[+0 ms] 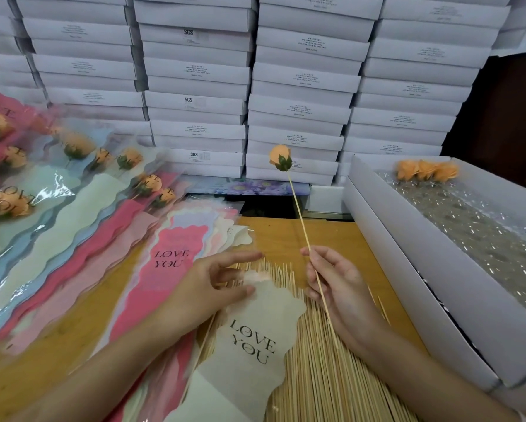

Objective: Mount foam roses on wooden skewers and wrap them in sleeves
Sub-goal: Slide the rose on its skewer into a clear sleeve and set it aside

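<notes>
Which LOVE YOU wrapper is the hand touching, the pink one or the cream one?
The cream sleeve lying on the loose skewers: the left hand touches its top edge. The pink sleeve lies further left.

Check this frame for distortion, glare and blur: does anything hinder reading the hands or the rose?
Head view: wide-angle bending bows the stacked white boxes toward the edges; glare streaks the clear sleeves at left and the shiny film in the open box; the wrapped roses look soft; the right hand, its skewer and rose read sharp, as does the left hand at the cream sleeve.
</notes>
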`<move>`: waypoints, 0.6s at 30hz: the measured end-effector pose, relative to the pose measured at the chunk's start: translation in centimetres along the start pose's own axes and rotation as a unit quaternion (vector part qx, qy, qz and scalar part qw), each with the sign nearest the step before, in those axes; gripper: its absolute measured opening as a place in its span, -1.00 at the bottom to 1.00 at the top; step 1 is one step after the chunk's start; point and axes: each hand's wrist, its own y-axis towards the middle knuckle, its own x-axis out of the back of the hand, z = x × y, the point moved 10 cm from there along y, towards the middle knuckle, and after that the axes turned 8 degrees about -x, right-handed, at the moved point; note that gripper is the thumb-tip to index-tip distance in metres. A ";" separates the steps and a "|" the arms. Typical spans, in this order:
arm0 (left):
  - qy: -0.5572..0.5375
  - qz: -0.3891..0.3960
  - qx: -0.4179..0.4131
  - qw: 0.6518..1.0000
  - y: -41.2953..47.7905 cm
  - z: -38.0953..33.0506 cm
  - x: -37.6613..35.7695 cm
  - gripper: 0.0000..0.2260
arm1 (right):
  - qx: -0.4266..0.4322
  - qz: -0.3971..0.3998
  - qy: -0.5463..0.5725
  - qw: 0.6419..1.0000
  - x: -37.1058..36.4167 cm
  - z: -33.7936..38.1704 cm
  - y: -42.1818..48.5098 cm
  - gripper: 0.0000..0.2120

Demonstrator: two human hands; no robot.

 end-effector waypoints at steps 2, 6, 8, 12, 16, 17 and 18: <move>-0.072 -0.042 0.019 0.996 -0.2 0.5 0.4 -0.72 | 0.012 0.000 -0.018 1.000 0.0 0.2 0.0 -0.82; -0.073 -0.080 0.031 0.994 -0.2 1.5 1.2 -0.87 | 0.037 -0.006 -0.084 0.996 -0.2 0.7 -0.1 -0.78; -0.060 -0.086 0.029 0.994 -0.1 1.7 1.5 -0.88 | 0.049 -0.014 -0.089 0.995 -0.4 1.2 -0.2 -0.77; -0.051 -0.077 0.019 0.995 0.1 2.0 1.5 -0.85 | 0.086 -0.048 -0.114 0.989 -0.4 3.1 -0.3 -0.73; -0.053 -0.067 0.018 0.996 0.2 2.1 1.3 -0.84 | 0.157 -0.062 -0.154 0.974 -1.0 6.2 -0.8 -0.74; -0.047 -0.065 0.016 0.997 0.2 2.1 1.2 -0.84 | 0.171 -0.063 -0.158 0.971 -1.2 7.0 -0.9 -0.75; -0.039 -0.063 0.014 0.997 0.2 2.0 1.1 -0.85 | 0.181 -0.065 -0.161 0.968 -1.3 7.6 -0.9 -0.75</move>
